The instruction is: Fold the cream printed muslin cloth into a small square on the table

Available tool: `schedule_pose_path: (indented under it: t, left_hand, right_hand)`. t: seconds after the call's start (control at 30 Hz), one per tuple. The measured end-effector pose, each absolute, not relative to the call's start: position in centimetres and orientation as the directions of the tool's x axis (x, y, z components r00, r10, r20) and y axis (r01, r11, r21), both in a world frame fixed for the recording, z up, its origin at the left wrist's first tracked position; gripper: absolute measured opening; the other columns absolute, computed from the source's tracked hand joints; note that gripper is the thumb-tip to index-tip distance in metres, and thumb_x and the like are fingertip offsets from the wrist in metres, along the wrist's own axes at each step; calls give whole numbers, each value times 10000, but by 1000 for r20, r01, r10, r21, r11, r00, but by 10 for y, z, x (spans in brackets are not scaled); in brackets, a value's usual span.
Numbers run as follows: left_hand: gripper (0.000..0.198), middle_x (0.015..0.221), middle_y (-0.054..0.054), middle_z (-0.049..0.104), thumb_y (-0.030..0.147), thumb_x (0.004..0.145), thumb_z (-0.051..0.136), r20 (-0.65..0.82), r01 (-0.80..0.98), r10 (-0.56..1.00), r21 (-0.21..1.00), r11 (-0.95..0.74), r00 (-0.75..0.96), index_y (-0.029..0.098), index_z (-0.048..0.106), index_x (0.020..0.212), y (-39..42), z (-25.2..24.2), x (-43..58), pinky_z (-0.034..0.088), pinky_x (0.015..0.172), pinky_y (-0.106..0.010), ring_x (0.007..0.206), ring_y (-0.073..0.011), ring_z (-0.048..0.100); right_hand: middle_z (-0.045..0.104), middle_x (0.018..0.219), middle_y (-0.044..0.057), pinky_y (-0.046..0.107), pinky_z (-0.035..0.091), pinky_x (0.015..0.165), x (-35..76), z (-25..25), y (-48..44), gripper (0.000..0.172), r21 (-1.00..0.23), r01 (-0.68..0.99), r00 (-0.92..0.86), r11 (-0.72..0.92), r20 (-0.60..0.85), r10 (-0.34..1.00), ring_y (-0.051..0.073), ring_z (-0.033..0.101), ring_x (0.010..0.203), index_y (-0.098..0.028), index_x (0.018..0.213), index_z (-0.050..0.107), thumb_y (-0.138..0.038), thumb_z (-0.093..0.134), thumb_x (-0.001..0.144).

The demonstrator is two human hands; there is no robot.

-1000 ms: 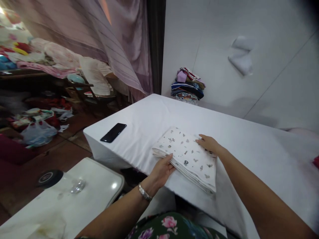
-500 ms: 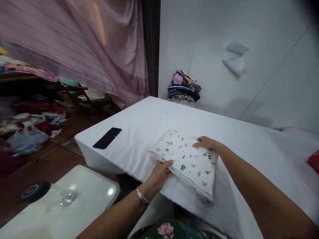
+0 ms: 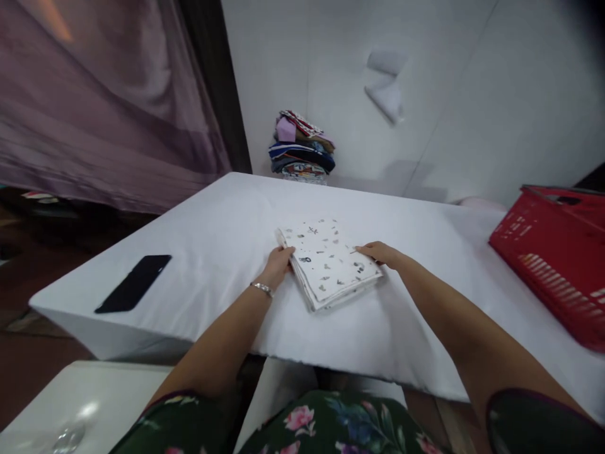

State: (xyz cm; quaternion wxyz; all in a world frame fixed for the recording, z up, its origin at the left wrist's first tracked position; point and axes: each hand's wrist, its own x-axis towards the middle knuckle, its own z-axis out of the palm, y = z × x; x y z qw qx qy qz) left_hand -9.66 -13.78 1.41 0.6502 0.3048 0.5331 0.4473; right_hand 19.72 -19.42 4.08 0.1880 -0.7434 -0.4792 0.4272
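A folded white cloth (image 3: 326,255) with small grey and brown prints lies in several layers on the white-covered table (image 3: 208,252). My left hand (image 3: 278,266) grips its left edge, thumb on top and fingers underneath. On the right side, my right hand (image 3: 380,252) holds the cloth's edge, with the thumb over the top and the other fingers partly hidden beneath. A silver bracelet (image 3: 263,289) circles my left wrist.
A black flat phone-like slab (image 3: 133,284) lies at the table's left. A red plastic basket (image 3: 558,252) stands at the right. Folded clothes (image 3: 302,148) are stacked by the wall at the back. A white glossy surface (image 3: 108,391) sits at lower left.
The view has swung right, bringing the red basket into sight. The folded cloth has been turned and moved farther from the table's front edge, with both hands still on it.
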Motion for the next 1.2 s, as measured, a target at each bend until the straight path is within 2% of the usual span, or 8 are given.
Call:
schedule_pose_path:
  t: [0.2, 0.3, 0.4, 0.57, 0.8, 0.9, 1.03, 1.2]
  left_hand:
    - [664, 1163, -132, 593, 183, 695, 703, -315, -80, 945, 948, 308, -91, 183, 407, 1289, -148, 15, -108, 496, 803, -319, 975, -214, 610]
    - [590, 1315, -99, 491, 212, 653, 736, -31, 149, 993, 988, 48, -115, 219, 507, 1197, -160, 26, -110, 400, 981, -346, 1220, -262, 447]
    - [467, 1353, -66, 458, 242, 640, 747, 203, 243, 976, 945, -216, 79, 227, 588, 1079, -183, 38, -98, 205, 1114, -369, 1316, -274, 308]
    - [351, 1221, -78, 556, 309, 605, 779, 177, 274, 837, 892, -359, 518, 232, 651, 923, -231, 40, -62, 154, 1123, -406, 1265, -311, 356]
    - [208, 1001, -69, 605, 237, 628, 758, 101, 287, 834, 911, -297, 542, 248, 676, 819, -245, 27, -51, 247, 1073, -373, 1219, -301, 395]
    - [141, 978, -67, 615, 261, 694, 705, 166, 400, 822, 811, -428, 544, 251, 667, 829, -244, 27, -50, 284, 1039, -378, 1139, -285, 458]
    - [120, 994, -69, 629, 279, 802, 575, 241, 573, 744, 508, -644, 623, 230, 642, 888, -247, 27, -49, 369, 937, -404, 1007, -256, 527]
    - [156, 995, -47, 638, 270, 853, 503, 272, 620, 664, 237, -748, 697, 209, 618, 938, -248, 26, -49, 424, 837, -360, 947, -213, 552]
  right_hand:
    - [665, 1011, 126, 245, 515, 609, 213, 28, -238, 512, -824, 344, 186, -451, -411, 892, 172, 614, 783, -139, 1029, 635, -583, 529, 797]
    - [652, 1047, 129, 263, 547, 671, 214, 21, -260, 480, -905, 195, 178, -378, -347, 921, 170, 617, 833, -133, 1111, 606, -518, 492, 848]
    - [628, 1129, 113, 302, 542, 775, 214, 12, -276, 465, -958, 95, 174, -272, -254, 952, 169, 611, 902, -156, 1211, 554, -418, 555, 828]
    - [593, 1225, 82, 341, 460, 924, 212, -4, -288, 659, -996, 42, 78, -79, -76, 994, 183, 589, 1018, -168, 1276, 494, -230, 687, 649]
    - [631, 1164, 66, 326, 433, 931, 203, -19, -290, 508, -943, 331, 196, 46, 116, 974, 183, 589, 1028, -146, 1221, 553, -209, 554, 717]
    - [586, 1238, 69, 333, 410, 962, 202, -22, -289, 521, -852, 515, 190, 95, 222, 956, 191, 557, 1087, -159, 1245, 537, -180, 543, 724]
    - [557, 1273, 67, 350, 402, 974, 200, -21, -290, 481, -679, 722, 136, 132, 326, 935, 206, 523, 1137, -195, 1252, 523, -182, 513, 772]
    - [592, 1208, 59, 331, 454, 869, 195, -12, -294, 351, -559, 821, 98, 119, 343, 934, 202, 557, 1061, -215, 1203, 524, -248, 464, 859]
